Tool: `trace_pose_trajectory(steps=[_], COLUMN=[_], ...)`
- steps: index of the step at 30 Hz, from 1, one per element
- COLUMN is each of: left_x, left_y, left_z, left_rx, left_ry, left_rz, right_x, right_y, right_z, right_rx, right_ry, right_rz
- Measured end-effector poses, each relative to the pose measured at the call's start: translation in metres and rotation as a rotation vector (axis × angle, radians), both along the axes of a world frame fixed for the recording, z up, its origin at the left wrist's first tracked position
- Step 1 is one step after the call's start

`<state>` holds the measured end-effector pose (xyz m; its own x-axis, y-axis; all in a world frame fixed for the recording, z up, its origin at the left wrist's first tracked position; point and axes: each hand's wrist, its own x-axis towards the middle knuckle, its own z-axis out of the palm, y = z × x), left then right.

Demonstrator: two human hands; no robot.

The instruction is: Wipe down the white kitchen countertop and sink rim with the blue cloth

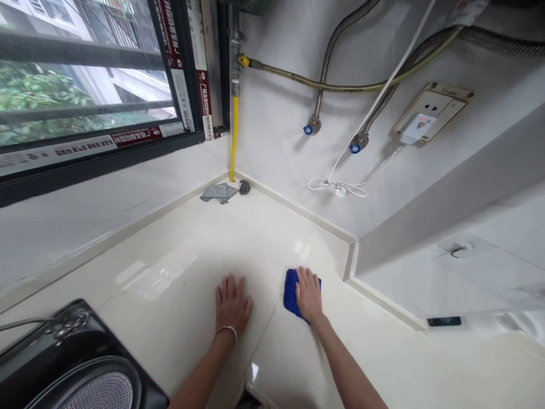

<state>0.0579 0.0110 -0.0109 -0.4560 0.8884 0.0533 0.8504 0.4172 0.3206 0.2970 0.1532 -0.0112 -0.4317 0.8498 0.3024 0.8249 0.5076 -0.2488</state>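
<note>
My left hand (232, 304) lies flat on the glossy cream countertop (187, 309), fingers spread, with a bracelet at the wrist. To its right, my right hand (309, 292) presses a folded blue cloth (292, 292) against the same surface. The palm and fingers cover the cloth's right part, while its left part shows. A thin seam in the countertop runs between the two hands.
A black gas stove (80, 352) stands at the lower left. In the back corner lie a grey crumpled sheet (218, 193) and a steel scrubber (244, 187), beside a yellow pipe (234, 139). A white cable (340, 184) hangs from the wall; a dark object (444, 321) is at right.
</note>
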Motion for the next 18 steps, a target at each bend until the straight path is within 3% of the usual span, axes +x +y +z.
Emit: trace_pose_trajectory(steps=[5, 13, 18], left_x=[0.001, 0.001, 0.000], left_y=[0.000, -0.002, -0.003], left_z=[-0.001, -0.002, -0.002], left_rx=[-0.007, -0.031, -0.042], left_ry=[-0.004, 0.001, 0.012], left_rz=[-0.001, 0.001, -0.002], right_x=[-0.006, 0.002, 0.025], right_y=[-0.009, -0.005, 0.025], right_z=[-0.018, -0.016, -0.005], right_rx=[-0.025, -0.073, -0.297], right_ry=[-0.103, -0.038, 0.024], right_rz=[-0.008, 0.005, 0.155])
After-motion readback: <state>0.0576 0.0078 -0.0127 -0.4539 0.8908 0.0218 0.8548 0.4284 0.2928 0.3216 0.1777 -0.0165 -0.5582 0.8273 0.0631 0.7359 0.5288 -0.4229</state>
